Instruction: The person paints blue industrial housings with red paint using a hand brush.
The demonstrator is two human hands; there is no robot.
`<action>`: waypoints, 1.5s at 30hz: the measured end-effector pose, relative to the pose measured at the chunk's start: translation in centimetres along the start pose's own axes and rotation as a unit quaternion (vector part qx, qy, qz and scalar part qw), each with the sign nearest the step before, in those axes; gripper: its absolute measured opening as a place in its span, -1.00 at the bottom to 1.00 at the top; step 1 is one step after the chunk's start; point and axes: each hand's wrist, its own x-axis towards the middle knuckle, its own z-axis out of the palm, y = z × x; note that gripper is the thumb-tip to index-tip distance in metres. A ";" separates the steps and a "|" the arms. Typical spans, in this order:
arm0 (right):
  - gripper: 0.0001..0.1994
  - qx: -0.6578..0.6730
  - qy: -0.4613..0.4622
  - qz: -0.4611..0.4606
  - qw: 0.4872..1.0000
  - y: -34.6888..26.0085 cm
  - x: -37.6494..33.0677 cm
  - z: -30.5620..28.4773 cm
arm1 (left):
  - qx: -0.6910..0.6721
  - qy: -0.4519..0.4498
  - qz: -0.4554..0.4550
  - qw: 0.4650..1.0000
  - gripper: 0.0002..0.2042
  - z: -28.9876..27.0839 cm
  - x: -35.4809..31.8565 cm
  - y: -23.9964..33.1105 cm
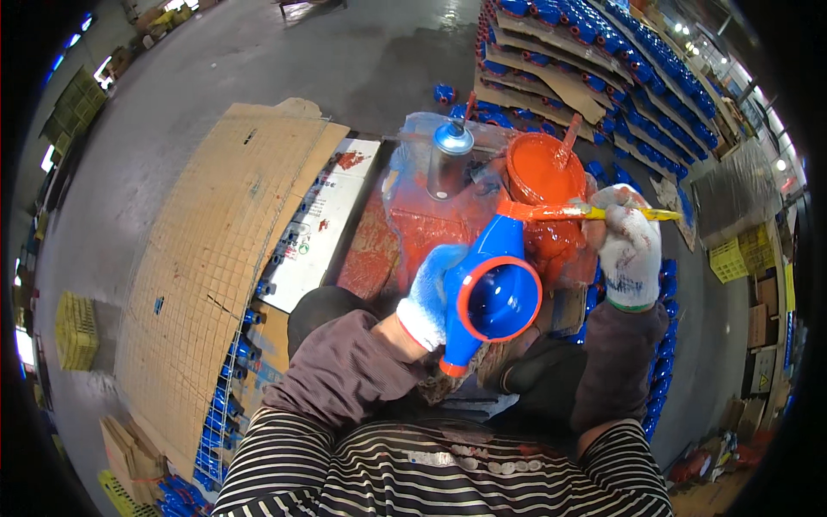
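In the middle, my left hand, in a white glove stained blue, is closed round a blue pipe fitting. The fitting's wide round mouth, with a red rim, faces up, and its narrow lower end is red too. My right hand, in a white glove with red stains, grips the yellow handle of a paintbrush. The brush's red-coated head lies against the fitting's upper end. Just beyond the brush is a bucket of red paint with a red-smeared stick in it. Left of the bucket stands a smaller blue-topped can.
A cardboard sheet under wire mesh lies to the left, with blue fittings along its edge. Stacked layers of blue fittings rise at the far right. Yellow crates stand on the floor at both sides.
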 end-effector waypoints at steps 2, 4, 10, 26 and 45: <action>-0.78 0.183 -0.033 0.040 0.982 1.4 0.8 0.3 | -0.014 -0.074 -0.002 0.997 -0.41 -0.3 0.2 -0.1; -0.81 0.243 -0.005 0.092 0.966 2.0 1.2 1.0 | -0.067 -0.195 -0.073 0.976 -0.38 -0.1 0.1 -0.1; -0.76 -0.175 -0.011 -0.135 0.975 -1.5 -1.4 3.3 | 0.316 -0.086 0.206 0.922 -0.18 1.8 -1.4 1.7; -0.70 -0.155 -0.145 -0.033 0.977 -2.0 -6.5 5.6 | 0.307 -0.034 0.368 0.877 -0.63 3.1 2.4 1.0; -0.23 -0.468 0.345 0.189 0.791 12.9 -9.5 -25.6 | 0.408 0.077 0.141 0.899 -0.47 3.8 6.2 -1.7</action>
